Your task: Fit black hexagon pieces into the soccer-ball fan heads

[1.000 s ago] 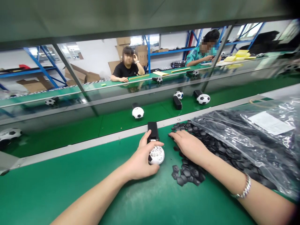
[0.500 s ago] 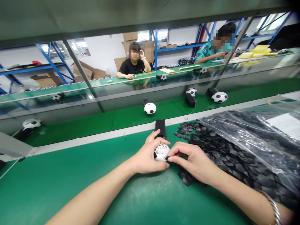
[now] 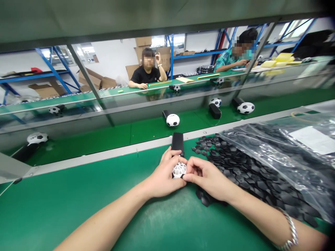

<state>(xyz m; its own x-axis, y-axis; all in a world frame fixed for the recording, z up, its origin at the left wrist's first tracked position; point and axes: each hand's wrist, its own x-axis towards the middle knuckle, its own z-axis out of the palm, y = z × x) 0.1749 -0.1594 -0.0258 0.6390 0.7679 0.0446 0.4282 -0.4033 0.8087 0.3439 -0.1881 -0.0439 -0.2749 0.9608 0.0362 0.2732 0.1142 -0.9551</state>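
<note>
In the head view a white football-shaped piece (image 3: 179,170) with an openwork grille on top and a black handle (image 3: 177,142) lies on the green bench. My left hand (image 3: 165,174) is wrapped round its left side, thumb below and fingers above. My right hand (image 3: 202,176) pinches at the ball's right edge, thumb and forefinger pressed to it. Whatever is between those fingertips is hidden now. Many small black pentagon pieces (image 3: 251,174) are heaped right of my right hand, and a few lie beneath it.
A clear plastic bag (image 3: 282,146) covers part of the black heap. Beyond the metal edge (image 3: 91,158), a sunken green belt (image 3: 141,129) bears several football-shaped pieces with black handles, one (image 3: 172,120) straight ahead. Two people (image 3: 148,71) sit across the line.
My right thumb and forefinger have closed in against the ball's side; the black bit seen at their tips is now hidden. Pieces on the belt have shifted slightly right.
</note>
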